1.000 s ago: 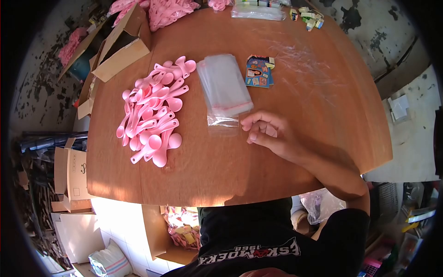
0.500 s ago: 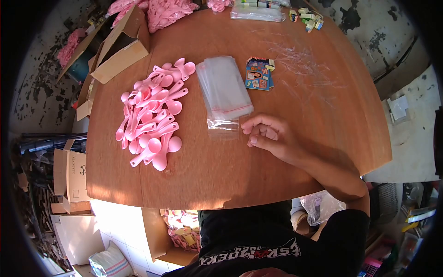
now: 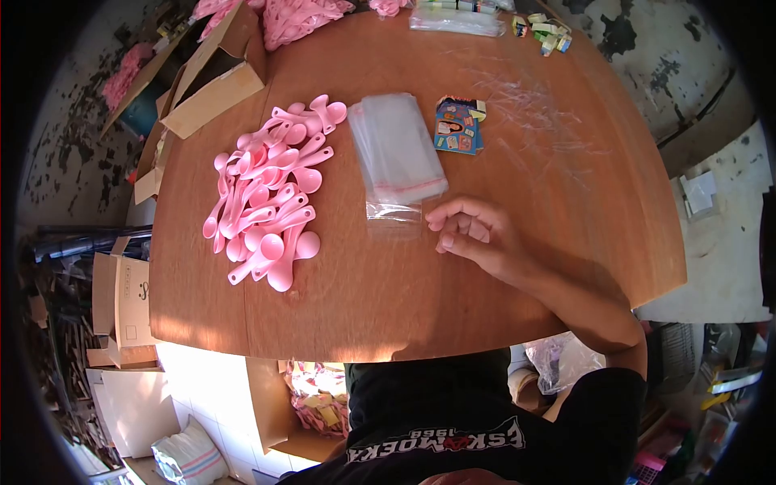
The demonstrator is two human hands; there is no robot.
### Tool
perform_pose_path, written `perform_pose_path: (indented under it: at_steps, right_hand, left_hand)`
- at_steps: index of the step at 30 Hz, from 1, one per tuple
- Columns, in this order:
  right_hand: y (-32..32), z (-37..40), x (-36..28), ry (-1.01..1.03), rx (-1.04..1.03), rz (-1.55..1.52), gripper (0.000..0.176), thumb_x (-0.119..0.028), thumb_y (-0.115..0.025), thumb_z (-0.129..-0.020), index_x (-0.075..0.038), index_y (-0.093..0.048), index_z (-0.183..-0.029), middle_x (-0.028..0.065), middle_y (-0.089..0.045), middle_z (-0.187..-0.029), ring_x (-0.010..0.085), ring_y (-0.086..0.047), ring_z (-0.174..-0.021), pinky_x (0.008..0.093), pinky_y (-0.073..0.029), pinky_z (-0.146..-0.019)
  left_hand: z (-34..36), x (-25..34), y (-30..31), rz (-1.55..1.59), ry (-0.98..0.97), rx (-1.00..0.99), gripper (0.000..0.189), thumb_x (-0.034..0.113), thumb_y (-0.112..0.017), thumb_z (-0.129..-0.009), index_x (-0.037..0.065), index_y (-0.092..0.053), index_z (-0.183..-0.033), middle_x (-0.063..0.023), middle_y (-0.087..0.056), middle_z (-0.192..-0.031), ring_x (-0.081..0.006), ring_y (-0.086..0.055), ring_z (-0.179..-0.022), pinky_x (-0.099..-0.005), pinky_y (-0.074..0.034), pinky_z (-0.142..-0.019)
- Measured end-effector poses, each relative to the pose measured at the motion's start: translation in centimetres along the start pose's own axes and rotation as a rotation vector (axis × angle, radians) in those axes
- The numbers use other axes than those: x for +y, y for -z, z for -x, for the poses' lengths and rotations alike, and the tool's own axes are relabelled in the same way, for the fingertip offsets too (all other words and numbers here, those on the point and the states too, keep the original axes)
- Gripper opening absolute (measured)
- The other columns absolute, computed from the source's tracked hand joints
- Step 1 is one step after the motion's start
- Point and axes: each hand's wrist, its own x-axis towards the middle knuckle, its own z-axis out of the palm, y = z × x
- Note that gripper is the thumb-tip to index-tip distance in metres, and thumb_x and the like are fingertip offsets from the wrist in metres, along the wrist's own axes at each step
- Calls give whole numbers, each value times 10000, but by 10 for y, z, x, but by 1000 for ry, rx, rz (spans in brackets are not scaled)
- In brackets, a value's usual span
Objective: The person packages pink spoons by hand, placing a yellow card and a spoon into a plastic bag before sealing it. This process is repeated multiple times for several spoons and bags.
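Note:
My right hand (image 3: 473,230) rests over the wooden table (image 3: 364,315), fingers loosely curled and apart, with nothing between them. Its fingertips are just right of the lower edge of a stack of clear plastic bags (image 3: 396,149). Small printed cards (image 3: 457,128) in blue and yellow lie right of the bags, beyond the hand. Left of the bags is a loose heap of pink plastic spoons (image 3: 267,194). My left hand is out of view.
An open cardboard box (image 3: 214,89) stands at the back left, near bags of more pink items (image 3: 303,18). Thin clear plastic strips (image 3: 533,113) lie on the right. Small boxes (image 3: 550,36) and packed bags (image 3: 457,23) sit at the far edge. Below the table, a carton (image 3: 271,404) holds packets.
The camera view has shifted slightly. My right hand stays beside the bags in nearly the same pose; the spoons, bags and cards keep their arrangement.

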Motion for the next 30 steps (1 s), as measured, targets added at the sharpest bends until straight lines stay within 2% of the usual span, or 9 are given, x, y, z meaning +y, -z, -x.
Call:
perform_pose_path:
  at_steps: [12, 14, 15, 17, 20, 22, 24, 26, 30]
  right_hand:
    - [-8, -4, -8, 1, 44, 96, 182, -4, -610, -898, 28, -595, -1077, 26, -581, -943, 78, -569, -837, 243, -479, -734]
    - [-11, -10, -10, 96, 95, 481, 134, -15, -630, -878, -4, -638, -1011, 28, -611, -883, 99, -602, -830, 238, -487, -726]
    - [-13, -14, -13, 94, 87, 483, 134, -15, -630, -878, -4, -638, -1011, 28, -611, -883, 99, -602, -830, 238, -487, -726]
    - [-22, -22, -24, 175, 10, 879, 79, -67, -669, -840, -38, -673, -913, 55, -626, -829, 178, -627, -824, 288, -507, -702]
    - [-26, -31, -12, 256, -98, 1232, 96, -141, -695, -802, -58, -682, -849, 88, -623, -836, 266, -615, -836, 363, -512, -696]
    - [-33, -33, -7, 279, -59, 1283, 109, -164, -691, -804, -60, -682, -834, 85, -620, -829, 276, -609, -842, 384, -509, -700]
    - [-36, -35, -1, 299, -17, 1336, 126, -187, -687, -805, -61, -682, -818, 82, -617, -822, 286, -603, -849, 405, -505, -703]
    - [-36, -36, 5, 336, -17, 1366, 96, -165, -678, -814, -70, -680, -805, 76, -620, -828, 277, -607, -853, 395, -506, -705]
    - [-38, -34, -2, 447, -48, 1448, 102, -161, -668, -821, -64, -675, -790, 77, -622, -827, 278, -608, -839, 405, -505, -702]
  left_hand:
    - [-7, -26, -20, 63, -4, -11, 369, 233, -542, -930, 34, -591, -1238, -96, -674, -1154, -193, -656, -987, -330, -537, -803]
    - [-10, -34, -23, 69, 3, -25, 368, 230, -542, -931, 33, -591, -1238, -94, -675, -1153, -191, -657, -985, -328, -539, -800]
    - [-11, -37, -23, 68, 0, -36, 367, 229, -541, -931, 33, -591, -1238, -93, -675, -1153, -190, -657, -984, -327, -539, -799]
    - [-2, -39, -15, -1, -68, -60, 366, 227, -541, -931, 32, -591, -1238, -90, -676, -1152, -188, -658, -983, -325, -540, -796]
    - [123, 59, 21, -374, -490, -108, 373, 259, -507, -950, 73, -589, -1263, -146, -685, -1121, -194, -673, -933, -352, -520, -837]
    - [257, 159, 10, -486, -512, -116, 366, 241, -499, -964, 60, -582, -1271, -118, -696, -1100, -198, -681, -922, -333, -526, -817]
    - [280, 174, 20, -604, -1011, -192, 331, 176, -544, -952, 56, -593, -1256, -99, -709, -1054, -199, -692, -882, -318, -533, -790]
    - [326, 211, 19, -684, -1284, -136, 332, 79, -582, -918, 60, -599, -1249, -91, -720, -993, -200, -698, -835, -313, -539, -750]
    - [358, 280, 23, -613, -1657, 308, 411, -18, -622, -835, 55, -593, -1238, -106, -690, -1002, -235, -686, -889, -343, -545, -736]
